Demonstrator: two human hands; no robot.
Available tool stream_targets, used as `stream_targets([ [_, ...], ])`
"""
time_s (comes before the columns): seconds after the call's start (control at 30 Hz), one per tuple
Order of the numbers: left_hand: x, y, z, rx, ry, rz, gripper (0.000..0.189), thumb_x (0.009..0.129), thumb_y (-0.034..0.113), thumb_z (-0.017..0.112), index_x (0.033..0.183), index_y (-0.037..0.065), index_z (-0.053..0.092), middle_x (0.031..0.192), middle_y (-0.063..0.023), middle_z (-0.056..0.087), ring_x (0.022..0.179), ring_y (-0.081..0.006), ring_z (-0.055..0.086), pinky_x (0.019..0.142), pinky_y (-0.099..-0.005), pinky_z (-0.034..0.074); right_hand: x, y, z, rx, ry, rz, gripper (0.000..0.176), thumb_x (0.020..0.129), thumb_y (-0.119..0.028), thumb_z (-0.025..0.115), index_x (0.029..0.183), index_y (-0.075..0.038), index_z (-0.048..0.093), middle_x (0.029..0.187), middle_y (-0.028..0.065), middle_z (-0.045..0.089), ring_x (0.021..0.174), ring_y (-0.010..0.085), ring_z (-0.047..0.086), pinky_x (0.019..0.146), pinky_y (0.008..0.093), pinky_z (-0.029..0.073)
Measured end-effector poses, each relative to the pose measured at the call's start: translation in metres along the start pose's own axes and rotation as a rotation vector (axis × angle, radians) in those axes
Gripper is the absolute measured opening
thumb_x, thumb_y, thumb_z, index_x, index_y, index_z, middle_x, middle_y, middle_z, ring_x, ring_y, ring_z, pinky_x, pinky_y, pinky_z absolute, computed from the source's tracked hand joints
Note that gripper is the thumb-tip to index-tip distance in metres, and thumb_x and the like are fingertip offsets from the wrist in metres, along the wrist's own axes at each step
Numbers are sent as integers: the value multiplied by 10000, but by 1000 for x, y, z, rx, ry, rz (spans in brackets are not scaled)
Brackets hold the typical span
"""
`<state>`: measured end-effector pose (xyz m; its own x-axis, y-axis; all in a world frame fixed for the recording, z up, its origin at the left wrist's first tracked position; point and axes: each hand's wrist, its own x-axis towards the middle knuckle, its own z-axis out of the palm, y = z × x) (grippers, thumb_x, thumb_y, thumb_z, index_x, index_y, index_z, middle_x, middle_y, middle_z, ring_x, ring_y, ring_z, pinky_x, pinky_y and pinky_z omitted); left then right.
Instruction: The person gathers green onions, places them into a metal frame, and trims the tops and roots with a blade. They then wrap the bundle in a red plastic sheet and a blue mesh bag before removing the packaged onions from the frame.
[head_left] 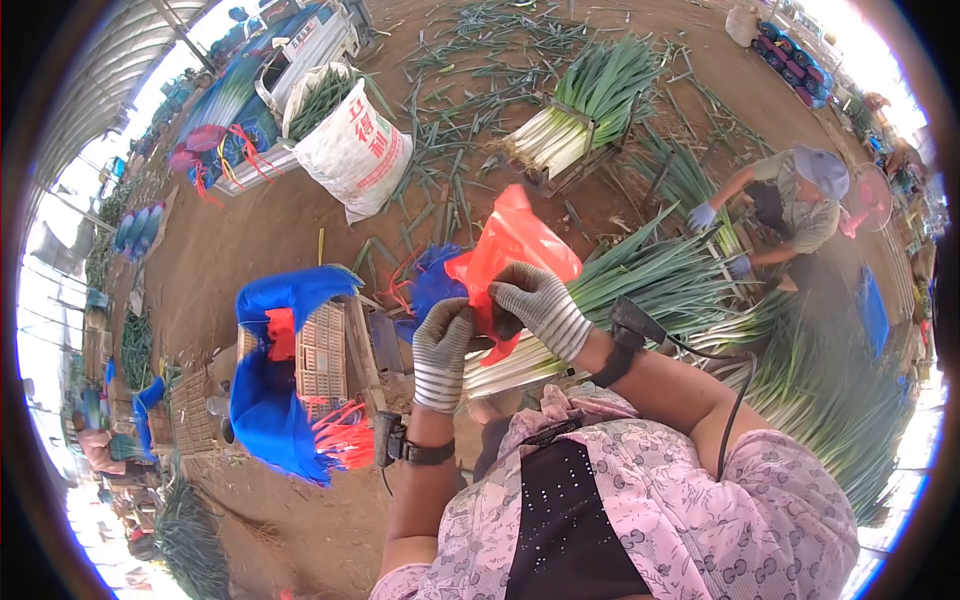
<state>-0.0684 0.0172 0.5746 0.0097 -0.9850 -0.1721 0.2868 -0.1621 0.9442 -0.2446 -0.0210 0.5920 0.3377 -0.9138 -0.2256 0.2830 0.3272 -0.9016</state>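
A thin red plastic bag (520, 243) is between my two gloved hands, its upper part puffed out and standing up. My left hand (442, 352), in a white and grey striped glove, pinches the bag's lower left edge. My right hand (543, 308), gloved alike, is closed on the bag's lower right part; its fingertips are partly in shadow. Behind the bag lies a bunched blue mesh (437, 280). Just beyond my right hand, long green onions (655, 275) lie in a heap, their white stems pointing toward me.
At left, blue netting (262, 405) drapes over a plastic crate (322, 352), with red ties (343, 436) hanging. A white sack (352, 145) of green leaves stands beyond. Another onion stack (585, 110) rests on a rack. A person (800, 200) in a cap bends over onions at right.
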Motion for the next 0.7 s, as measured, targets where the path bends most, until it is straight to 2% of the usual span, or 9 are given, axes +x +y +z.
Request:
stream_targets([
  [0.03, 0, 1, -2, -29, -5, -16, 187, 965, 129, 605, 1095, -5, 605, 931, -93, 662, 772, -197, 688, 681, -340, 627, 0, 0, -2, 28, -26, 9, 162, 921, -127, 668, 994, -15, 577, 783, 25, 632, 652, 92, 622, 587, 257, 532],
  [0.13, -1, -3, -6, -117, -12, -31, 181, 961, 134, 618, 1084, 1, 609, 947, -97, 666, 820, -204, 690, 700, -351, 630, 8, 28, -5, -178, 10, -300, 160, 892, -90, 695, 981, -24, 579, 868, 25, 652, 728, 98, 645, 640, 255, 540],
  [0.17, 0, -4, -7, -146, -12, -28, 176, 960, 132, 621, 1080, 4, 610, 950, -97, 668, 838, -204, 690, 707, -354, 630, 1, 20, -2, -346, -10, -341, 192, 857, -49, 716, 989, -23, 580, 921, 31, 657, 807, 117, 662, 720, 256, 546],
  [0.27, -2, -3, -2, -101, -3, -17, 167, 954, 133, 632, 1066, 11, 615, 952, -94, 666, 862, -196, 681, 728, -362, 629, -5, 25, 3, -437, -12, -447, 213, 836, -27, 717, 997, -14, 578, 904, 48, 657, 822, 121, 664, 747, 263, 551],
  [0.47, -2, 1, 5, -85, -34, -51, 143, 954, 67, 615, 1079, -3, 605, 988, -77, 650, 901, -156, 654, 774, -311, 604, -5, 15, 4, -510, 11, -362, 209, 819, -39, 730, 983, -8, 605, 866, 76, 671, 793, 137, 671, 730, 285, 560],
  [0.6, 0, 1, 9, 90, -22, 53, 131, 927, 18, 597, 1053, -16, 611, 958, -84, 654, 840, -144, 658, 736, -300, 603, -10, 4, 3, -613, -1, -296, 145, 837, -70, 721, 940, -11, 638, 831, 79, 676, 769, 136, 661, 714, 297, 552],
  [0.7, 6, -3, 8, 203, -10, 87, 145, 916, 23, 595, 1052, -26, 612, 928, -93, 660, 791, -159, 669, 710, -307, 610, -6, 14, -1, -560, -15, -336, 127, 838, -63, 708, 937, -12, 649, 832, 70, 672, 763, 121, 644, 711, 291, 543],
])
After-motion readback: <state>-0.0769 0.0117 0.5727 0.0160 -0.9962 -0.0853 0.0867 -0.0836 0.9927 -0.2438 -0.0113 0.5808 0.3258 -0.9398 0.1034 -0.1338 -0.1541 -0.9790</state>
